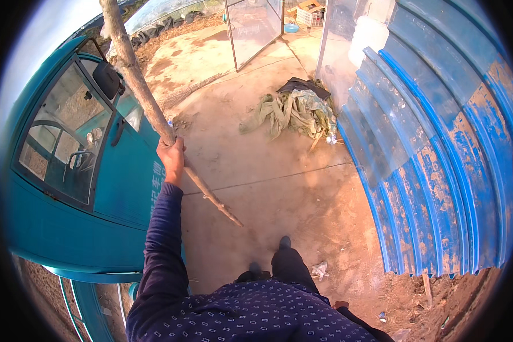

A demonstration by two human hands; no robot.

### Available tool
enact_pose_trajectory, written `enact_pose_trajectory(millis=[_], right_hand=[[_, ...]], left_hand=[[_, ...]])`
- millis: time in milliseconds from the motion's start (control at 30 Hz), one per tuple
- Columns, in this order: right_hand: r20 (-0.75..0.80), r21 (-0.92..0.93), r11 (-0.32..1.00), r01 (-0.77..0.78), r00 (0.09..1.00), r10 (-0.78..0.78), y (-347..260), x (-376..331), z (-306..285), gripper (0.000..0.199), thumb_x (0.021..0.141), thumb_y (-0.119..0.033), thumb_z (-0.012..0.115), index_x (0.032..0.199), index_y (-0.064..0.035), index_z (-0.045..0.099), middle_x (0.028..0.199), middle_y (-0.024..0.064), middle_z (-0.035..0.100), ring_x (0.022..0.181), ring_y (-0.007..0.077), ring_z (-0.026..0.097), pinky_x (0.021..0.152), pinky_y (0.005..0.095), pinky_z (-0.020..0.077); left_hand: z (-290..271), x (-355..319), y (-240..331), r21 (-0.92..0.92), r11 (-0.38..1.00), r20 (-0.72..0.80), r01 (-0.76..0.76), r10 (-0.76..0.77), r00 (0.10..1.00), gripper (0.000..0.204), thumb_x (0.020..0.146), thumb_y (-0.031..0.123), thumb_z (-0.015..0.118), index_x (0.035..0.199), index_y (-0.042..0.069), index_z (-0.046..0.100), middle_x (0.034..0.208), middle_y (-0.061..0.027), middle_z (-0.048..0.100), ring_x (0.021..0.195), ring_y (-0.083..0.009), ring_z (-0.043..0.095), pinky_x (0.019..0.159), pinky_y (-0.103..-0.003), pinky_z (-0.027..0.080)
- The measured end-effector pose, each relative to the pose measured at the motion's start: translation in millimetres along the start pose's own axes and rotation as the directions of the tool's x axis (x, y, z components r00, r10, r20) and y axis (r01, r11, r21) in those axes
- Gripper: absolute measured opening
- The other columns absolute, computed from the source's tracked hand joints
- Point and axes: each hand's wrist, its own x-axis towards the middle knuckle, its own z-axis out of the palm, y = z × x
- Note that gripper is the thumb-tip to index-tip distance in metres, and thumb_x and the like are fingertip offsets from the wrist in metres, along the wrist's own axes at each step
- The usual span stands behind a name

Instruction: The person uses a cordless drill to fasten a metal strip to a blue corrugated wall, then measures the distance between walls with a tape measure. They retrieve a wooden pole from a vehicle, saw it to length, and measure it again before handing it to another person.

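My left hand (172,161) is wrapped round a long, rough wooden pole (145,98). The pole slants from the upper left down toward my feet, thick at the top and tapering to a thin lower tip. That tip points at the concrete ground (256,194) in front of me; whether it touches I cannot tell. Low beside my right hip, only a small part of my right hand (341,306) shows, its fingers mostly hidden. Nearest to my left arm is the cab of a teal vehicle (125,188) with a closed door and side mirror.
A corrugated blue metal wall (433,188), scuffed and peeling, curves along the right. Ahead lies a heap of greenish cloth (299,111) near a glazed door frame (256,28) that stands ajar. A white crate (310,17) sits beyond. Crumpled litter (320,270) is by my right foot.
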Motion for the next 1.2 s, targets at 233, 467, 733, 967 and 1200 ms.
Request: enact_pose_trajectory(millis=[233, 467, 733, 967, 1200], right_hand=[[-0.056, 0.486, 0.858, 0.169, 0.985, -0.162, -17, 109, -157, 0.034, 0.091, -0.046, 0.063, 0.109, -0.0201, 0.075, 0.113, 0.0047, 0.074, 0.104, 0.0274, 0.069, 0.077, 0.0504, 0.0537], [-0.506, 0.776, -0.397, 0.491, 0.859, 0.073, -63, 144, -679, 0.023, 0.099, -0.011, 0.057, 0.112, 0.0053, 0.066, 0.084, 0.0166, 0.071, 0.064, 0.0225, 0.068, 0.052, 0.0324, 0.0505], [-0.625, 0.747, -0.247, 0.617, 0.779, 0.055, -113, 209, -1029, 0.023, 0.096, -0.008, 0.058, 0.112, 0.0053, 0.067, 0.089, 0.0180, 0.074, 0.062, 0.0206, 0.068, 0.053, 0.0281, 0.0509], [-0.189, 0.981, -0.016, 0.194, 0.923, -0.334, -125, 263, -1025, 0.029, 0.095, -0.023, 0.040, 0.096, -0.0061, 0.064, 0.092, 0.0204, 0.065, 0.082, 0.0375, 0.061, 0.062, 0.0518, 0.0484], [0.128, 0.984, 0.147, -0.100, 0.972, -0.195, -193, 269, -1165, 0.017, 0.091, -0.023, 0.047, 0.085, -0.0086, 0.054, 0.084, 0.0159, 0.052, 0.076, 0.0305, 0.049, 0.061, 0.0476, 0.0389]], left_hand=[[97, 97, -97, 0.164, 0.986, 0.029, 0.012, -0.017, 0.999, 0.011, 0.086, 0.005, 0.069, 0.089, 0.001, 0.059, 0.073, -0.0020, 0.061, 0.057, -0.0099, 0.058, 0.052, -0.026, 0.048], [147, 141, -160, 0.300, 0.927, 0.009, 0.225, -0.239, 0.971, 0.011, 0.085, 0.005, 0.069, 0.087, 0.001, 0.060, 0.072, -0.0018, 0.063, 0.059, -0.0094, 0.060, 0.054, -0.026, 0.051], [215, 259, -306, 0.625, 0.721, 0.047, 0.300, -0.418, 0.907, 0.020, 0.078, 0.014, 0.072, 0.082, -0.004, 0.063, 0.065, -0.0125, 0.067, 0.058, -0.0185, 0.068, 0.058, -0.036, 0.054], [325, 421, -375, 0.769, 0.500, 0.007, 0.397, -0.628, 0.778, 0.035, 0.076, 0.027, 0.074, 0.091, -0.005, 0.070, 0.080, -0.0260, 0.071, 0.080, -0.0398, 0.074, 0.074, -0.047, 0.057], [437, 593, -469, 0.803, 0.525, 0.175, 0.283, -0.661, 0.729, 0.041, 0.085, 0.035, 0.069, 0.093, -0.005, 0.066, 0.082, -0.0284, 0.069, 0.084, -0.0459, 0.070, 0.075, -0.051, 0.053]])
